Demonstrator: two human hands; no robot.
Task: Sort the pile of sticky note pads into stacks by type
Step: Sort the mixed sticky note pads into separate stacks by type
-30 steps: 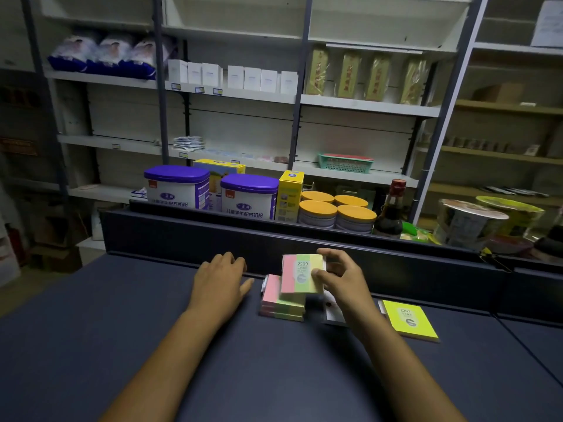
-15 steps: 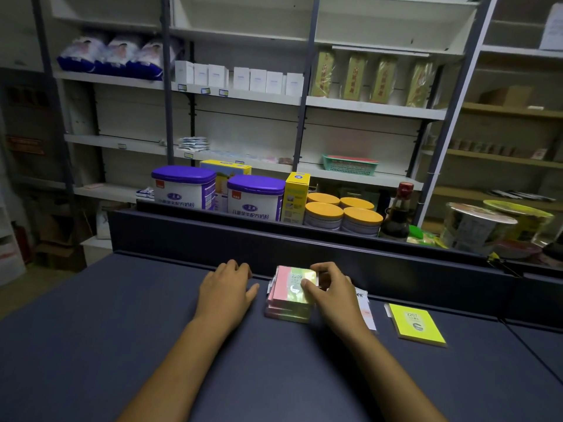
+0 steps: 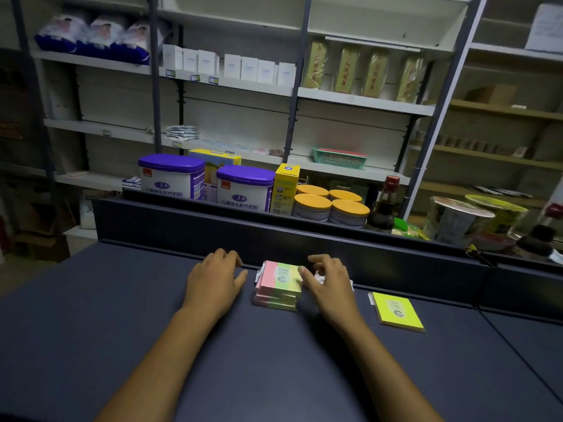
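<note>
At frame centre, the right hand [image 3: 330, 281], fingers loosely curled, thumb touches the pink-and-green striped paper pad stack [image 3: 278, 284] just to its left.

The scene is dim, with the strongest light falling on the pale metal shelving [image 3: 359, 100] at the top centre, while the left and right margins sink into murk. The dark blue-grey matte tabletop [image 3: 91, 345] takes little light and shows no glare; soft shadows pool beneath the forearms. A faint sheen shows on the purple plastic lids of the white tubs [image 3: 245, 175]. Wide-angle distortion tilts the grey shelf uprights [image 3: 441, 117]. Detail is soft throughout, and small print on packaging is unreadable.
</note>
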